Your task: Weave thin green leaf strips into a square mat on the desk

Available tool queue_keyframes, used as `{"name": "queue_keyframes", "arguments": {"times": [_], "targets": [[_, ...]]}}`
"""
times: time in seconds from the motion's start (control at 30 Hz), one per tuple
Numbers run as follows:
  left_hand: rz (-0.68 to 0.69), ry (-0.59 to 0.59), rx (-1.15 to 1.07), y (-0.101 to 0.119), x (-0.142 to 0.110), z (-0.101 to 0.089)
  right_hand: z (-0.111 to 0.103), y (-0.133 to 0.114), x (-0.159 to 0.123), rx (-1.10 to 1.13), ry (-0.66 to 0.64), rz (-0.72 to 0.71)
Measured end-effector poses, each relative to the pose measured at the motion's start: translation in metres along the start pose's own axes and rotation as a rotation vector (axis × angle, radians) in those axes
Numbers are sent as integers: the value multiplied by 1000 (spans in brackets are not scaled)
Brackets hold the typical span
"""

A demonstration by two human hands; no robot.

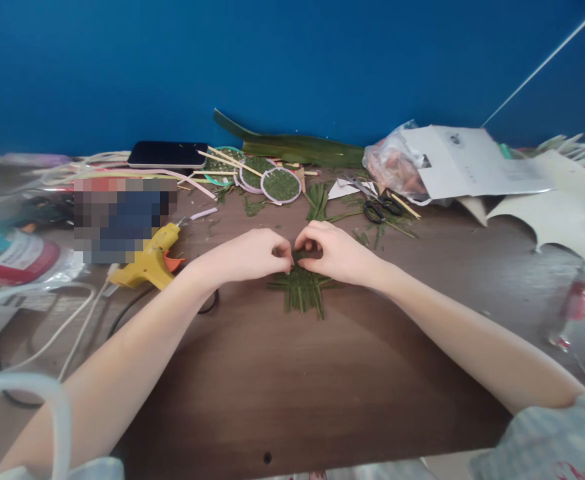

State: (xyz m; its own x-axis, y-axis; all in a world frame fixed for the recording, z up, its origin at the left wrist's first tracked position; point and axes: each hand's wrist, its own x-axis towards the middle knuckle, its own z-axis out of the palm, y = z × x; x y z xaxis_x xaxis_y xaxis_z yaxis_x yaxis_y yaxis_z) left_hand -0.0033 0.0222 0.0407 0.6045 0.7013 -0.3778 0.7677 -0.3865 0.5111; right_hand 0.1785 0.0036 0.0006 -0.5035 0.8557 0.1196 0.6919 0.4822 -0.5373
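A small piece woven from green leaf strips (pixel 302 293) lies on the brown table, its loose ends fanning towards me. My left hand (pixel 259 255) is closed in a pinch at the upper left of the weave. Opposite it, my right hand (pixel 339 252) pinches at the upper right, fingers curled round the strips. The two hands nearly meet, and the fingertips partly hide the strips between them. Behind my hands a tuft of longer leaf strips (pixel 317 202) points away from me.
Scissors with black handles (pixel 373 211) lie behind my right hand. Round leaf-filled fans (pixel 281 185) and a phone (pixel 167 154) are at the back. A yellow glue gun (pixel 147 265) stands by my left forearm. White card (pixel 482 163) and a plastic bag (pixel 395 160) sit back right.
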Motion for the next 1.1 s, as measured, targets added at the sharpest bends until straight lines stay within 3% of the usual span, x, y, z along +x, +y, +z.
{"name": "queue_keyframes", "arguments": {"times": [0.47, 0.9, 1.1], "targets": [[-10, -6, 9, 0, 1, 1, 0, 0, 0, -19, 1, -35], [-5, -13, 12, 0, 1, 0, 0, -2, 0, 70, -17, 17], [-7, -26, 4, 1, 0, 0, 0, -1, 1, 75, 8, -35]]}}
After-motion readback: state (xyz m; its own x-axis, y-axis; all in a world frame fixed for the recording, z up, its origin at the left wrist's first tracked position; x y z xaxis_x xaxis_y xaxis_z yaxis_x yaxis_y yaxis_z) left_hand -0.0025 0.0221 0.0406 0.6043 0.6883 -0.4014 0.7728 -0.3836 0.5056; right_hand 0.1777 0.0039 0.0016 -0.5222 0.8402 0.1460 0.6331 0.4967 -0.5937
